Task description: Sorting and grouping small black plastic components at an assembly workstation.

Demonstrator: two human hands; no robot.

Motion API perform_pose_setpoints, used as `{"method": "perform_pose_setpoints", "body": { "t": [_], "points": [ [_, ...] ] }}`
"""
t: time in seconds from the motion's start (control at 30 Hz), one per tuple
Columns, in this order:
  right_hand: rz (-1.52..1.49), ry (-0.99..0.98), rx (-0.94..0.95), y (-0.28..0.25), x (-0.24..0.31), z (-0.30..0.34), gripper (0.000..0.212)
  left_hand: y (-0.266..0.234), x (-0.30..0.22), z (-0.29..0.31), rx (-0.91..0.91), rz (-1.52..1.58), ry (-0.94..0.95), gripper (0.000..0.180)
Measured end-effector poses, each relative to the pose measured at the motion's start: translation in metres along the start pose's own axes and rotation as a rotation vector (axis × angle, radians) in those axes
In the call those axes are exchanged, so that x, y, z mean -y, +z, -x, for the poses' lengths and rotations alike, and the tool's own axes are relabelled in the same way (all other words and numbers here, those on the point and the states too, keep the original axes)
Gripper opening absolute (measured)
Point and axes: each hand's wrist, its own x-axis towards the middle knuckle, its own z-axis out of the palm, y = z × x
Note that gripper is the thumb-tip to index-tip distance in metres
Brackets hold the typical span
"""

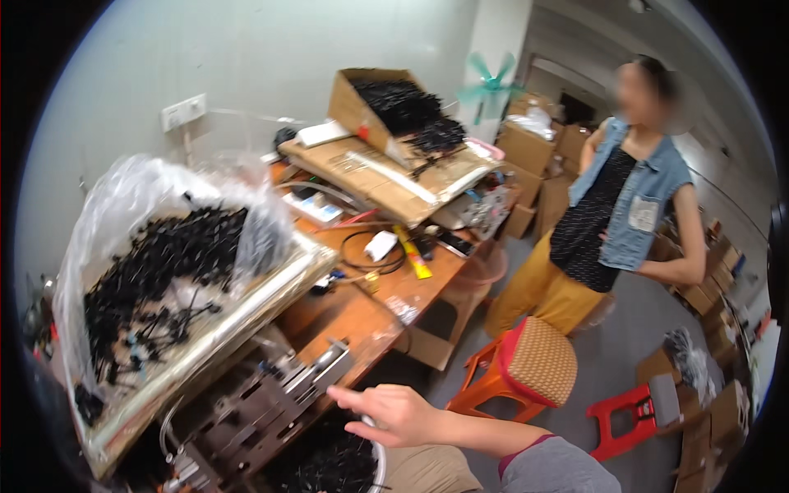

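Observation:
My right hand [396, 416] reaches in from the lower right, over the rim of a white bucket [380, 468]. Its index finger and thumb stretch out toward a metal fixture [263, 403] at the bench's front edge, with no part visibly gripped. A small pale glint shows by the fingers; I cannot make out what it is. Thin black plastic pieces [325, 468] fill the bucket below. My left hand is out of sight. Left of the fixture, a tray [288, 275] lined with clear plastic [115, 197] bears a heap of similar black pieces [177, 255].
Farther back, a cardboard box [349, 103] spills black pieces onto a cardboard-covered board [329, 160]. A yellow tube [412, 253] and a black cable lie on the wooden bench [341, 320]. A person [608, 197] stands beyond an orange stool [526, 366]; a red stool [622, 419] is at right.

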Motion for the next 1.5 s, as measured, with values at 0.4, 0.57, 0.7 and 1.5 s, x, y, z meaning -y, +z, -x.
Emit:
{"method": "perform_pose_setpoints", "body": {
  "t": [0.4,0.57,0.7,1.5],
  "points": [
    [0.245,-0.185,-1.182,-0.14,0.006,-0.019,0.049,-0.001,0.002,-0.009,0.097,0.013,0.121,0.032],
    [-0.034,0.079,-0.399,-0.079,0.001,-0.016,0.02,-0.003,-0.01,-0.011,0.085,-0.011,0.114,0.03],
    [-0.198,0.091,-0.182,-0.034,-0.006,-0.008,0.012,-0.001,-0.011,-0.008,0.058,-0.009,0.052,0.029],
    [0.276,-0.339,0.015,0.107,-0.022,-0.246,0.023,-0.015,-0.008,0.0,-0.136,-0.08,0.046,0.026]
  ]
}}
